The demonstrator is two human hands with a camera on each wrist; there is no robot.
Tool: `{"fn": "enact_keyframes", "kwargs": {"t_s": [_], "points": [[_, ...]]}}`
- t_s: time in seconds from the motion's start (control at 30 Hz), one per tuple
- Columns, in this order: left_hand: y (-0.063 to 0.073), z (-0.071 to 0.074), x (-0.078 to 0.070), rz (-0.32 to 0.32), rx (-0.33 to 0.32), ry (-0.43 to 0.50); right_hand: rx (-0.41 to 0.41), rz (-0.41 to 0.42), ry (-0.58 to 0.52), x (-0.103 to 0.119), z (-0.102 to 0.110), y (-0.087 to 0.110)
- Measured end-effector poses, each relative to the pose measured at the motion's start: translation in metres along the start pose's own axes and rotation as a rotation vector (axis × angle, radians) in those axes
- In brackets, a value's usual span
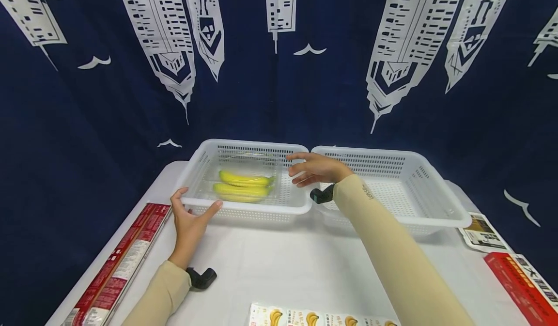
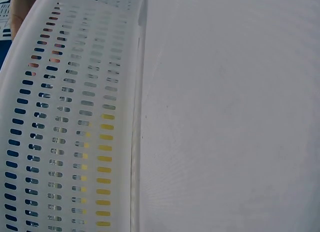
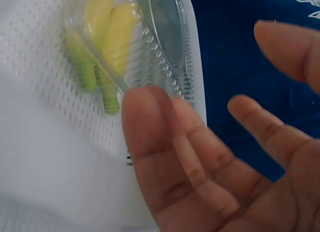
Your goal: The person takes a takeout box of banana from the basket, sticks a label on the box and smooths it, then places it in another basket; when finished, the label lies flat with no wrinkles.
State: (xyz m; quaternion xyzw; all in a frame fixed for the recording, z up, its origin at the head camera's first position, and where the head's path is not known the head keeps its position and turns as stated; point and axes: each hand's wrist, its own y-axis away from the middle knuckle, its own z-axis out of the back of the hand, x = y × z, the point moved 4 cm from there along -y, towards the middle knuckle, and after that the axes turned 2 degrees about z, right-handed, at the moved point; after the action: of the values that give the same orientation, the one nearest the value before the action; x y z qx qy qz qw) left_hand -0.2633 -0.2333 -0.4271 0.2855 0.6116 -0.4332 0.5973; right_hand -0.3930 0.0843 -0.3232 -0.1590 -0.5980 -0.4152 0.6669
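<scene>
Two yellow bananas (image 1: 242, 192) with greenish ends lie inside a clear plastic box (image 1: 279, 171) in the left white basket (image 1: 261, 147). At that basket's front left corner is my left hand (image 1: 190, 226), thumb and fingers spread at the rim; its full contact is hidden. My right hand (image 1: 317, 168) hovers over the basket's right side, near the box, its fingers loosely bent and parted. In the right wrist view the fingers (image 3: 150, 127) hold nothing, and the bananas (image 3: 107, 52) show beyond them. The left wrist view shows the basket's perforated wall (image 2: 65, 132), without the hand.
Another white basket (image 1: 440, 185) stands close on the right. Long red packaging (image 1: 119, 268) lies along the left table edge. A banana-printed label sheet (image 1: 322, 318) is at the front. A red box (image 1: 523, 282) and a printed packet (image 1: 484, 234) lie at right, before a dark blue curtain (image 1: 279, 98).
</scene>
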Motion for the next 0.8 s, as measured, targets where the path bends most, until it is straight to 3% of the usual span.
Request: {"fn": "enact_keyframes", "kwargs": {"t_s": [0.23,0.43,0.57,0.8], "points": [[0.001,-0.002,0.001,-0.006,-0.001,0.0,-0.103,-0.051,-0.127,0.006,-0.007,-0.018],[-0.001,0.0,0.002,-0.01,0.003,-0.011,-0.144,-0.135,-0.152,0.008,-0.015,-0.034],[0.001,0.002,0.001,-0.012,0.009,-0.016,-0.133,-0.171,-0.143,0.006,-0.021,-0.044],[0.0,0.0,-0.001,-0.025,0.015,-0.007,-0.071,-0.182,-0.004,0.001,-0.022,-0.058]]}}
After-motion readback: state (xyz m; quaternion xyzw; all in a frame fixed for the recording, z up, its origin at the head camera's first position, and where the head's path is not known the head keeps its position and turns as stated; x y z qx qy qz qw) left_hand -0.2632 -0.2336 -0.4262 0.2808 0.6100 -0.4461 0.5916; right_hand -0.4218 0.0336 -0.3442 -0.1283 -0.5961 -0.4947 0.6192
